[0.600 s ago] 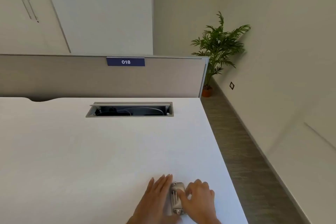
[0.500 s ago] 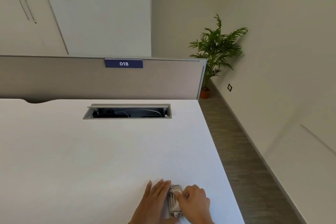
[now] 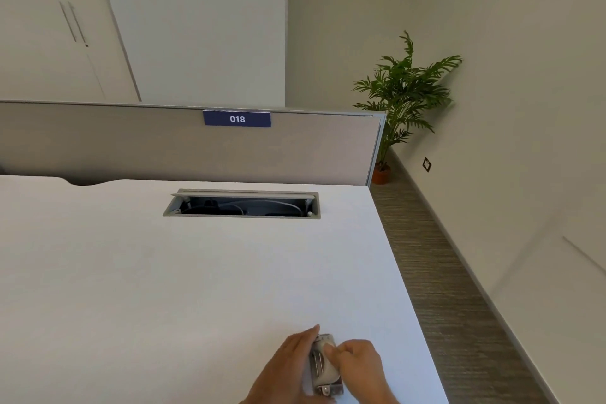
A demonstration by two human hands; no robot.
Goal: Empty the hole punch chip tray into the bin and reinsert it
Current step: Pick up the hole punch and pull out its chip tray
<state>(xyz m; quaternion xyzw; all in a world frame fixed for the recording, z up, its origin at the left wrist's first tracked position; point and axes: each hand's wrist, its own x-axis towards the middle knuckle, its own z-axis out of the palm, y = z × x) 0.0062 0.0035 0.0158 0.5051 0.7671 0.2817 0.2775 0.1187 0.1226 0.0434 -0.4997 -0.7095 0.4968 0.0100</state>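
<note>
A small grey metal hole punch (image 3: 323,367) lies on the white desk (image 3: 196,272) near its front right corner, at the bottom of the view. My left hand (image 3: 288,367) lies flat against the punch's left side, fingers together and pointing away from me. My right hand (image 3: 359,367) is curled over its right side, with the fingertips pressing on the top of the punch. The chip tray cannot be made out separately. No bin is in view.
An open cable slot (image 3: 242,205) is set into the desk further back. A grey partition (image 3: 131,144) with a blue "018" label (image 3: 236,118) closes the desk's far edge. The desk's right edge drops to a carpeted aisle (image 3: 442,272) with a potted plant (image 3: 401,98).
The view has tilted up a little, so hands and punch sit lower in the frame. My left hand's fingers have closed together against the punch; my right hand stays curled on it.
</note>
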